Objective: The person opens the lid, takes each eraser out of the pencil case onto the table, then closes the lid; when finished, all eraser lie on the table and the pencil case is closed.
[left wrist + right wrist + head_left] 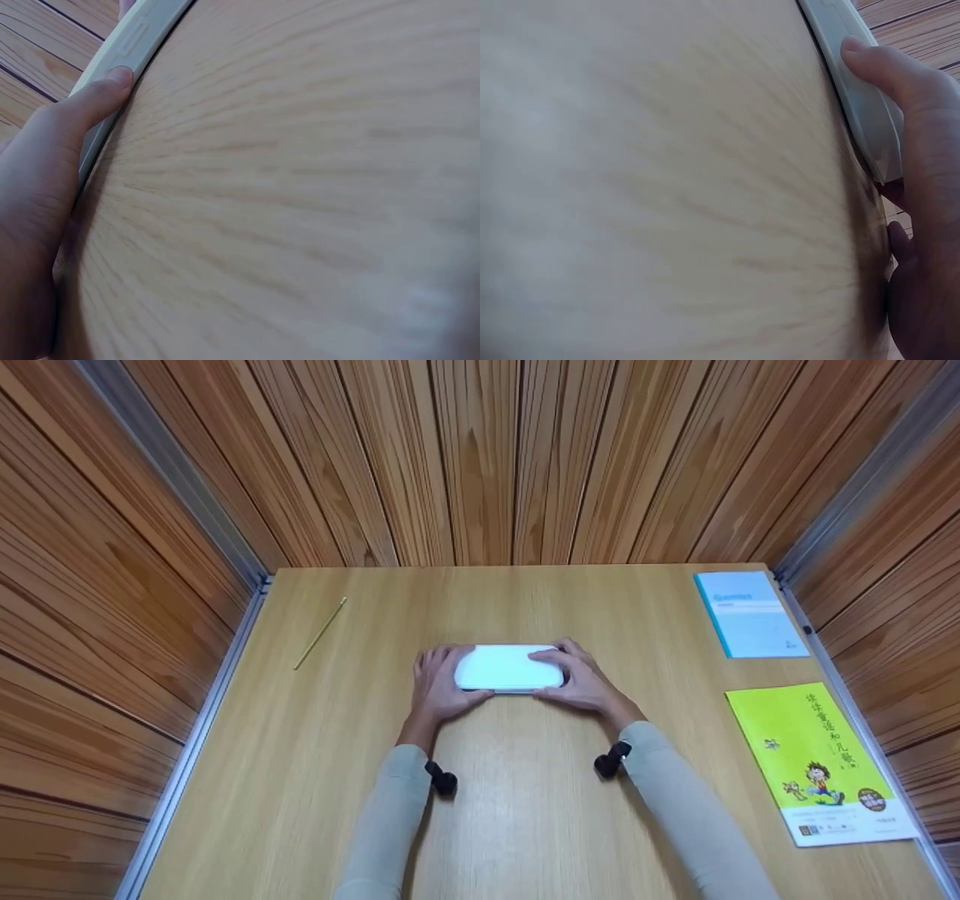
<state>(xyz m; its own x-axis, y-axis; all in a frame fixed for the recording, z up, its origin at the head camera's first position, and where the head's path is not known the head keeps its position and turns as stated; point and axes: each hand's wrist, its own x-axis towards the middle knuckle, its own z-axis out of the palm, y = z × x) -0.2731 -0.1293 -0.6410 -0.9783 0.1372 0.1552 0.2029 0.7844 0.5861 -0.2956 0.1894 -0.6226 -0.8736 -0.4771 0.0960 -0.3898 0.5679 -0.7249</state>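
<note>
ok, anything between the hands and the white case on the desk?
Nothing visible. Both hands already grip the white case: the left hand wraps its left end, the right hand its right end, thumbs along the near edge. The pencil, blue booklet and green book lie well apart.

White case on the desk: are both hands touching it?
Touching. The head view shows the left hand and right hand gripping opposite ends of the white case; each wrist view shows a thumb pressed against its edge.
</note>
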